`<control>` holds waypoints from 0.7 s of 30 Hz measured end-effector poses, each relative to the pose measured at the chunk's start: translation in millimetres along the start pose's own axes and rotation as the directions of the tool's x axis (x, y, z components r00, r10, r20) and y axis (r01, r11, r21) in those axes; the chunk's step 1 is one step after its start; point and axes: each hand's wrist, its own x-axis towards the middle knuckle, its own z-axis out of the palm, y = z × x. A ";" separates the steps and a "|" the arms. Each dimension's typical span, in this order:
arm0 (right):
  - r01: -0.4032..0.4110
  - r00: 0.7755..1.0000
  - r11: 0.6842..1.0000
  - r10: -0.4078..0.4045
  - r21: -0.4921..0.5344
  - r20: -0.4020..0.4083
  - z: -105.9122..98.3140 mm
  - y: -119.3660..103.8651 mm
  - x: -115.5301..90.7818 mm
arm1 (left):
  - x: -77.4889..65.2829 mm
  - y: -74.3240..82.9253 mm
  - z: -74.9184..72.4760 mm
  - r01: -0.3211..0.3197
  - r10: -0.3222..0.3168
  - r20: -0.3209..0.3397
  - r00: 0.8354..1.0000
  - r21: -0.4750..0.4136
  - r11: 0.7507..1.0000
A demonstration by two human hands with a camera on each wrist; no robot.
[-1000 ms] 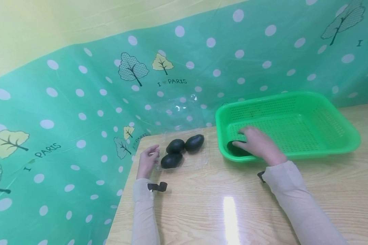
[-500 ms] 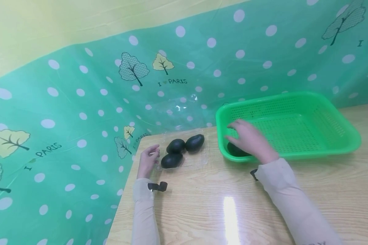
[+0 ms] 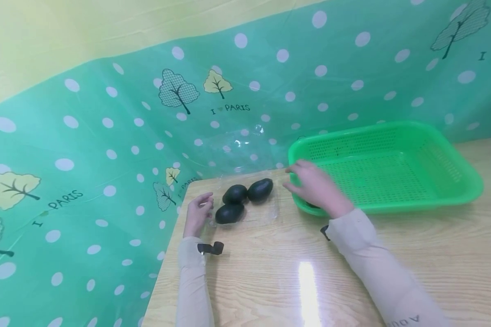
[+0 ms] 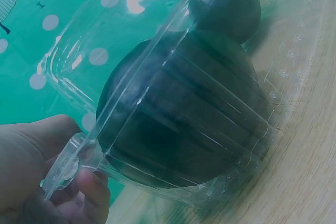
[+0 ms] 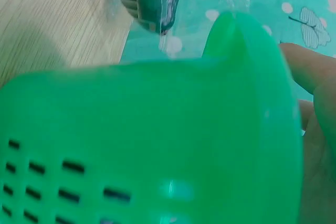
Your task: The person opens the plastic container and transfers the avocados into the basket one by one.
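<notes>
My left hand (image 3: 197,213) pinches the corner tab (image 4: 65,167) of a clear plastic clamshell box between thumb and fingers. The box's lid (image 3: 239,144) stands raised against the backdrop. In its tray lie three dark avocados: one at the front (image 3: 229,214), one behind it (image 3: 235,194) and one to the right (image 3: 260,190). Over the left end of the green basket (image 3: 393,206) is my right hand (image 3: 317,185), fingers parted and holding nothing. Beneath that hand a dark sliver of another avocado (image 3: 312,205) shows inside the basket; most of it is hidden.
The basket, with slotted walls, stands at the back right of the wooden table (image 3: 266,272). Behind the table hangs a green dotted cloth (image 3: 118,150) with tree prints. The table's left edge runs just beside my left forearm.
My right hand has released the avocado in the basket's left end and moved left, over the rim towards the clamshell. My left hand stays on the box.
</notes>
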 end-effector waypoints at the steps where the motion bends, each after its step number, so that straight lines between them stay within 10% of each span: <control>1: 0.003 1.000 1.000 -0.003 -0.002 0.001 1.0 -1.8 1.1 | -2.3 4.0 -0.4 0.007 -0.007 0.006 1.000 -0.006 1.000; 10: 0.037 0.999 0.999 -0.037 0.008 0.017 10.8 -14.4 7.9 | -22.2 31.5 -0.5 0.014 -0.014 0.033 0.999 0.011 1.000; 21: 0.090 0.996 0.995 -0.090 -0.041 0.010 28.2 -28.8 21.5 | 3.0 -2.6 -0.3 0.005 -0.005 0.005 1.000 -0.006 1.000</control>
